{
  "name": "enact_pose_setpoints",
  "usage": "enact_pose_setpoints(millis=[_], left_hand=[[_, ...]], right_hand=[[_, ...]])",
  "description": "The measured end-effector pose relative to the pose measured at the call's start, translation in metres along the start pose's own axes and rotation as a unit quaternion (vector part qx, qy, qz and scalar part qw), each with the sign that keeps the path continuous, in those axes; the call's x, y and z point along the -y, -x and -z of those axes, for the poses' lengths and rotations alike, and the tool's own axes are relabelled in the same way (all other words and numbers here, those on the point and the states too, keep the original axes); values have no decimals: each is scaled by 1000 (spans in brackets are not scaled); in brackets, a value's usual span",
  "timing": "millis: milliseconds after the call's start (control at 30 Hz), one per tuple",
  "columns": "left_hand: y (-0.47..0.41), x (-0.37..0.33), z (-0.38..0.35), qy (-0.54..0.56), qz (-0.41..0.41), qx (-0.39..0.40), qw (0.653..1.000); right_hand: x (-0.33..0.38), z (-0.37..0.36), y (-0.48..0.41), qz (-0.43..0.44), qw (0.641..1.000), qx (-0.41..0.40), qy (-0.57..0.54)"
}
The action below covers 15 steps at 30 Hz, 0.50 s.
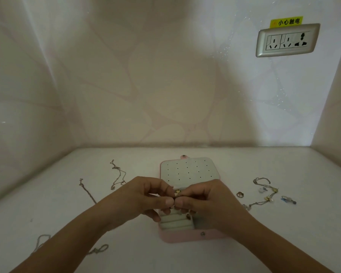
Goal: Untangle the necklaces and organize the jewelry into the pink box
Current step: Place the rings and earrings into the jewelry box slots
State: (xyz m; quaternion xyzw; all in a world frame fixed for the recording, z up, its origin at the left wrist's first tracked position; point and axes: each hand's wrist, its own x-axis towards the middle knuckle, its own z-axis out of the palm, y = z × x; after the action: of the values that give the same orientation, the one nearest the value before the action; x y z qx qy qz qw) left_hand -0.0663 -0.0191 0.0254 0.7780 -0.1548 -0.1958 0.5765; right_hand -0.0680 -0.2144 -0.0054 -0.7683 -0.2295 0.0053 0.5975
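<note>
Left hand [144, 196], right hand [207, 201] apparently pinch gold jewelry [178, 192] over pink box [185, 236].

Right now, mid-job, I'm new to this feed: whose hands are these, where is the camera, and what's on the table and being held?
No machine here: a person's bare hands, seen from a camera worn on the head, looking down. The left hand and right hand meet above the open pink box, fingers pinching a small gold piece. On the table, loose chains lie to the left; a ring and a charm chain lie to the right.
</note>
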Motion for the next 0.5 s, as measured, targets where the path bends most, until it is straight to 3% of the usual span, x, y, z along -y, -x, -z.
enact_pose_setpoints(millis=[100,267,500], left_hand=[[-1,6,-6,54,14,-24,998],[-2,6,-12,134,17,-76,988],[-3,3,-17,63,-39,-142,987]], right_hand=[[-2,1,0,5,997,-61,47],[0,3,2,33,996,-59,64],[-7,-4,4,58,985,-94,133]])
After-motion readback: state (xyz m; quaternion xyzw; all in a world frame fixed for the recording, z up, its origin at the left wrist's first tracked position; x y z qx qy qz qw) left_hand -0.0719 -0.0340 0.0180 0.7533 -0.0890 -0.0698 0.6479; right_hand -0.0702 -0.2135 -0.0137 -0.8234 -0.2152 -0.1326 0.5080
